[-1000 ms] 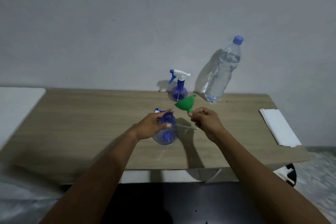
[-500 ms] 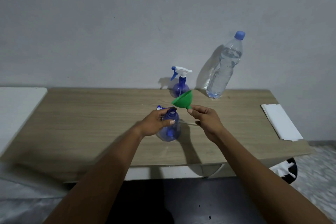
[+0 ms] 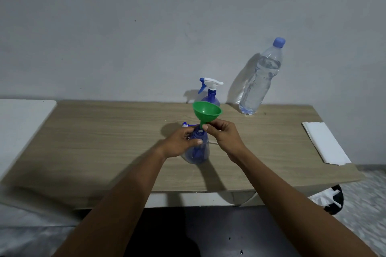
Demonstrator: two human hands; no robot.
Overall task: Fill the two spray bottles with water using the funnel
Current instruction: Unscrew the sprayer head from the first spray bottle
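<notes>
Wooden table (image 3: 104, 142): left hand (image 3: 177, 144) grips near bottle (image 3: 200, 152); right hand (image 3: 224, 137) pinches funnel (image 3: 206, 111) by its stem. Judged light, stiff plastic.

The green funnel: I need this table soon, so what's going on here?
The left hand holds the near spray bottle, top off, on the table; the right hand pinches the green funnel by its stem, tip at the bottle's mouth. The second spray bottle stands behind, trigger head on. The water bottle is capped, so nothing is poured yet.
</notes>
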